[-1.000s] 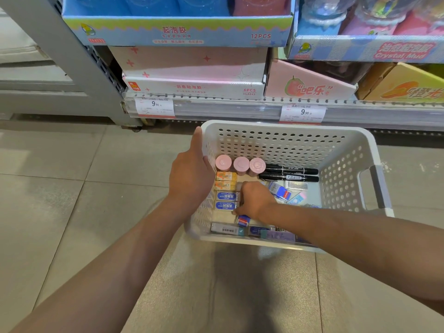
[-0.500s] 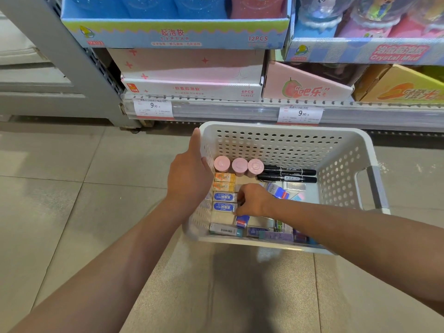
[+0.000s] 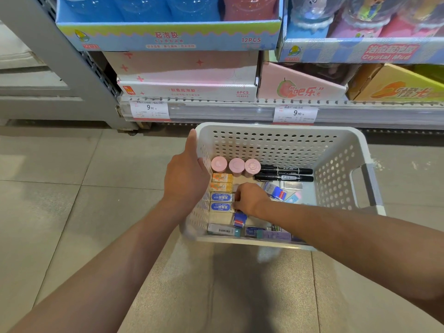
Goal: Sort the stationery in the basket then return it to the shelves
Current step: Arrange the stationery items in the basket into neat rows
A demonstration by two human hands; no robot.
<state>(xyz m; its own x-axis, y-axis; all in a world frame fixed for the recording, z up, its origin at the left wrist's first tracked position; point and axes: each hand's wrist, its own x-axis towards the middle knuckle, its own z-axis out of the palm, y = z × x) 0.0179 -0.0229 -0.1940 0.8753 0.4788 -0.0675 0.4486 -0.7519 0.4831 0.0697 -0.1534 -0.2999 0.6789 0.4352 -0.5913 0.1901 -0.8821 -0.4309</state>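
A white perforated basket (image 3: 276, 129) stands on the floor in front of the shelf. My left hand (image 3: 186, 179) grips its left rim, thumb inside, forefinger lying along the edge. My right hand (image 3: 251, 198) is down inside the basket, fingers curled, fingertips against the right ends of two blue eraser boxes (image 3: 221, 202); whether they pinch anything is hidden. Above those lie two orange eraser boxes (image 3: 221, 182). Three pink-capped tubes (image 3: 236, 165) and two black markers (image 3: 286, 174) line the far side. More erasers (image 3: 275, 191) lie loose to the right and along the near wall.
The bottom shelf (image 3: 216, 111) with price tags runs just behind the basket, loaded with pink, blue and orange display boxes (image 3: 187, 75). A grey shelf upright (image 3: 79, 68) slants down at the left. Tiled floor (image 3: 60, 212) surrounds the basket.
Both hands keep their places on and in the basket. The view has shifted slightly; my right hand's fingers have edged a little toward the blue erasers.
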